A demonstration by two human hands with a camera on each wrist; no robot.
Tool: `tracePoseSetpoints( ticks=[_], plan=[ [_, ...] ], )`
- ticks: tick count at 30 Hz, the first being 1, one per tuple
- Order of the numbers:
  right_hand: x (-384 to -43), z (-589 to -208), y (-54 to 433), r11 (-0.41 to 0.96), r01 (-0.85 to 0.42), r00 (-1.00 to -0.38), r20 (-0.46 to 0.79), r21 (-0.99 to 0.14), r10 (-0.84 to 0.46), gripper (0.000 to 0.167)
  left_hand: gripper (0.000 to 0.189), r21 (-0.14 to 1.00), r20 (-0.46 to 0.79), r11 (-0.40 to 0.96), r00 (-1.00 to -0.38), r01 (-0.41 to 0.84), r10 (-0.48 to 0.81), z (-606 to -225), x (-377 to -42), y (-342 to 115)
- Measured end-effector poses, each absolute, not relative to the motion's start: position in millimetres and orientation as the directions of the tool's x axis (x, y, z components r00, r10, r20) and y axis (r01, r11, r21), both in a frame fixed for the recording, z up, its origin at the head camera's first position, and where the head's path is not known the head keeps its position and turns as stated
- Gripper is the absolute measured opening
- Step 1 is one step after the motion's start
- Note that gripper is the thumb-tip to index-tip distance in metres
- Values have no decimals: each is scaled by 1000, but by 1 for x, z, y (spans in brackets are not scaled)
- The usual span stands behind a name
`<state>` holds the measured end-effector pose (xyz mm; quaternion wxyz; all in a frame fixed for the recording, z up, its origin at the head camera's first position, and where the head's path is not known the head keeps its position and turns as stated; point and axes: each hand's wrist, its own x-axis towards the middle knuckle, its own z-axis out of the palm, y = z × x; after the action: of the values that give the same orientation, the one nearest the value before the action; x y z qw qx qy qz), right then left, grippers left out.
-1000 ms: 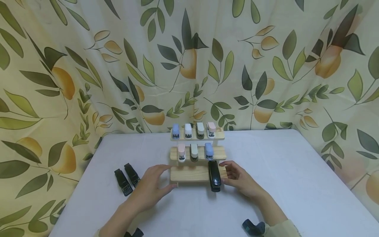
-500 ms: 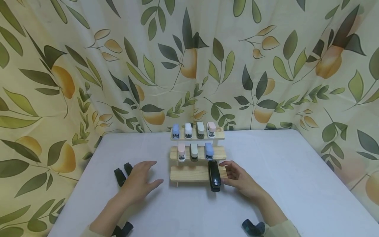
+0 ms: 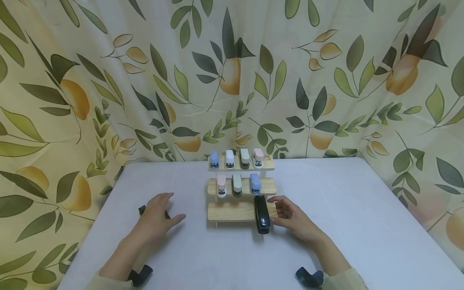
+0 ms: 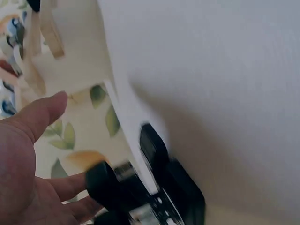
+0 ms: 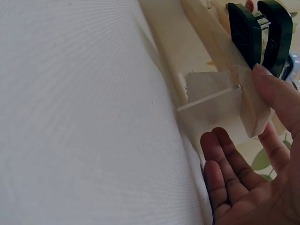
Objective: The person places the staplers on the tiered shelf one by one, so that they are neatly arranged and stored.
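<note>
My left hand (image 3: 155, 217) hovers over black staplers (image 4: 180, 187) at the left of the table, thumb and fingers spread, holding nothing. It mostly hides them in the head view. My right hand (image 3: 291, 219) holds the right end of the lowest shelf of a three-tier wooden rack (image 3: 232, 212). In the right wrist view, its thumb (image 5: 269, 84) lies at the shelf's edge and the forefinger reaches behind the end. A black stapler (image 3: 262, 215) sits at the right of this shelf, beside the thumb, its front jutting past the edge.
Mini staplers stand on the upper tiers: several on top, including a pink one (image 3: 258, 158), and three on the middle tier, including a blue one (image 3: 255, 184). A white cloth covers the table (image 3: 232, 257). A fruit-patterned curtain (image 3: 232, 80) hangs behind it.
My left hand has let go of the rack's left end and moved left, over the black staplers. My right hand stays at the rack's right end.
</note>
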<state>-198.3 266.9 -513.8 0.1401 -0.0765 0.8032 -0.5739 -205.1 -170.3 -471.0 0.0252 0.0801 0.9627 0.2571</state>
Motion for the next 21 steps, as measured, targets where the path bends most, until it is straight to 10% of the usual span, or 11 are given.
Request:
tracePoseSetpoints(
  ticks=[21],
  plan=[
    [-199,-514,267,342,18,-951,-122,-939,-283,62,124,444,-155,896,-985,-2,74,-486,-219,-214]
  ],
)
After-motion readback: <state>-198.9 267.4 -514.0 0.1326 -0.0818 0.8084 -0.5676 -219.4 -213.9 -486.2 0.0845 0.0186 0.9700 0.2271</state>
